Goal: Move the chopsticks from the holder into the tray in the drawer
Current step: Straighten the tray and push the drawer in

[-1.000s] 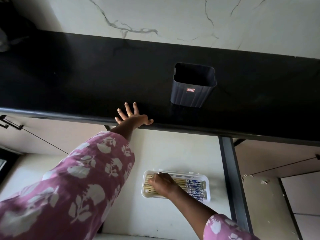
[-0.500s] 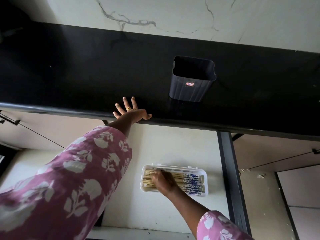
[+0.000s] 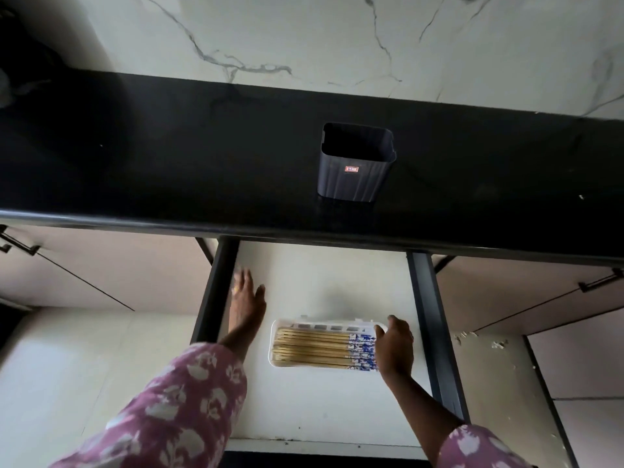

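Bamboo chopsticks [image 3: 320, 347] lie flat and side by side in the white tray [image 3: 274, 346] on the drawer [image 3: 320, 288] floor, leaving the dark holder [image 3: 354, 179] on the black counter [image 3: 169, 157] empty. Your right hand [image 3: 395, 349] cups the tray's end, fingers loosely spread, probably to steady it; your left hand [image 3: 246, 298] hovers flat and empty.

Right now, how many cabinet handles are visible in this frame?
2. One handle is on the cabinet front far left under the black countertop; the other handle is on the right. Others may lie outside the view.
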A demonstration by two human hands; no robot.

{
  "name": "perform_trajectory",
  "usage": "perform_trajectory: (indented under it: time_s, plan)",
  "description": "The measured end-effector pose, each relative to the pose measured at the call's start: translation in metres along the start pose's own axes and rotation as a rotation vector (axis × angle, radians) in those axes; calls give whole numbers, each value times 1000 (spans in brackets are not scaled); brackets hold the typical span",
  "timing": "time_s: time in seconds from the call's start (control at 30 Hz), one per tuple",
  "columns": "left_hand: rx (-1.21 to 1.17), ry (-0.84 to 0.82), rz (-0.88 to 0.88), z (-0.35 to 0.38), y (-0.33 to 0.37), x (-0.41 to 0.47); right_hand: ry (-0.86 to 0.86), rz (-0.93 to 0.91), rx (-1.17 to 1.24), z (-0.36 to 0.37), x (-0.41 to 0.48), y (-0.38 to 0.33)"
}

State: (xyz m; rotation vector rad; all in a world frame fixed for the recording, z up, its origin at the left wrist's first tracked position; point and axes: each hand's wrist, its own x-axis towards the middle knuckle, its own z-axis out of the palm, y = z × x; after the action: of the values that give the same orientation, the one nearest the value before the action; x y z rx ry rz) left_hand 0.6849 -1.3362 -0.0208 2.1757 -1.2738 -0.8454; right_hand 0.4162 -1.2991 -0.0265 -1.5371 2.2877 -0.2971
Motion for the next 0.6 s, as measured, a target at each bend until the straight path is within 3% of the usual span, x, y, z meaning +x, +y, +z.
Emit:
perform_trajectory:
  time_s: [0.13,0.23,0.6]
  plan:
    - [148,-241,-123,15,-32,-43,-105,151,56,6,-6,9]
    - [82,-344,-144,19,-42,-63,-108,193,58,9,-8,12]
    - [-59,-232,-215,21,-37,-61,-123,243,115,10,-7,9]
